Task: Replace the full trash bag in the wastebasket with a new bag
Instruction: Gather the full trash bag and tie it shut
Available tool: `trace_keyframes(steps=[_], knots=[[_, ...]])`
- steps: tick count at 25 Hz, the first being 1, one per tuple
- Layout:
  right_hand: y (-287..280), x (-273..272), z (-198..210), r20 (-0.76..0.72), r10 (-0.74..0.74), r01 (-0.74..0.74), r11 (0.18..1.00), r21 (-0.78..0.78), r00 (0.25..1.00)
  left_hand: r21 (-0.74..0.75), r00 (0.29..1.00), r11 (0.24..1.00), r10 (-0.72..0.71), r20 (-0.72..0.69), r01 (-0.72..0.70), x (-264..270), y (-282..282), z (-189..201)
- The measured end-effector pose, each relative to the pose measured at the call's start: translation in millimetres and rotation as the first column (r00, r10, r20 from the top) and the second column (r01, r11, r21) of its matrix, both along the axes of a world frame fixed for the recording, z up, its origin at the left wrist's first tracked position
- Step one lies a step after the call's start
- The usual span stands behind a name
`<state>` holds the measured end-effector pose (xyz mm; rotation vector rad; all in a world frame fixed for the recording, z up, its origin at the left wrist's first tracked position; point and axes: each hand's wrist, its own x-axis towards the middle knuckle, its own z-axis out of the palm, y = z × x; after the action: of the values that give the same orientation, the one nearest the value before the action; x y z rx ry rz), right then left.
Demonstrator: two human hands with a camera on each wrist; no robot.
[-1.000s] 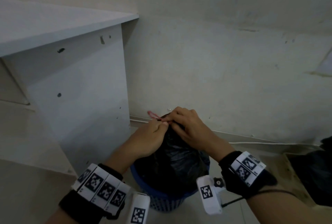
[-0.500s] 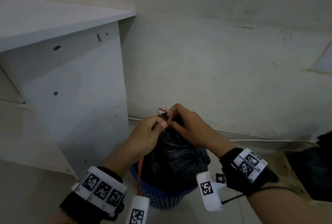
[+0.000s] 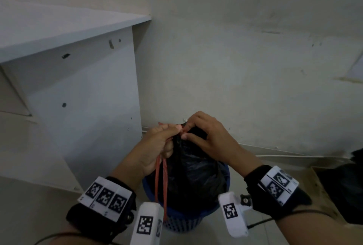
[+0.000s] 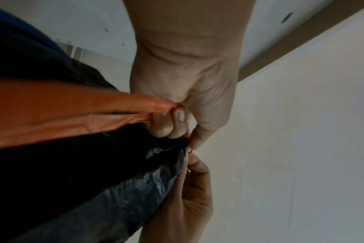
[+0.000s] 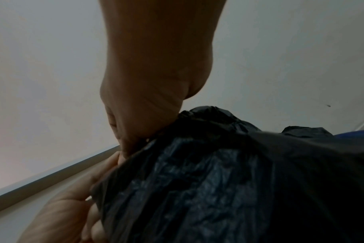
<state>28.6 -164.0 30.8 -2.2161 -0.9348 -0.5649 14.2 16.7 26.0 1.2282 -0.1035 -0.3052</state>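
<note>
A full black trash bag [image 3: 196, 176] sits in a blue mesh wastebasket [image 3: 182, 223] on the floor, its top gathered into a neck. My left hand [image 3: 172, 130] grips a red drawstring [image 3: 165, 181], and two strands hang from the fist down past the basket rim. My right hand [image 3: 186, 131] pinches the drawstring at the bag's neck, fingertip to fingertip with the left. In the left wrist view the drawstring [image 4: 73, 111] runs into the curled left fingers [image 4: 166, 125] above the bag [image 4: 114, 197]. In the right wrist view the right hand [image 5: 156, 98] presses against the bag [image 5: 218, 180].
A white cabinet [image 3: 82, 97] with a shelf top stands close on the left of the basket. The wall [image 3: 235, 67] and a baseboard [image 3: 284, 150] run right behind it. A dark bundle [image 3: 341, 185] lies at the right on a stained board.
The drawstring has been pulled out: a short loop above the fingers a second ago, it now hangs in two long strands from my left fist. Both hands stay at the bag's neck.
</note>
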Motion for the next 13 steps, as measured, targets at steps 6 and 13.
trace_keyframes(steps=[6,13], knots=[[-22.3,3.3,0.5,0.023,-0.138,0.140,0.976,-0.169,0.990,0.216,0.971,0.965,0.105,0.216,-0.152,11.2,5.6,-11.3],[-56.4,6.9,0.5,-0.096,-0.348,0.331,0.930,-0.162,0.932,0.342,0.854,0.886,0.106,0.509,-0.313,10.0,14.2,-38.2]])
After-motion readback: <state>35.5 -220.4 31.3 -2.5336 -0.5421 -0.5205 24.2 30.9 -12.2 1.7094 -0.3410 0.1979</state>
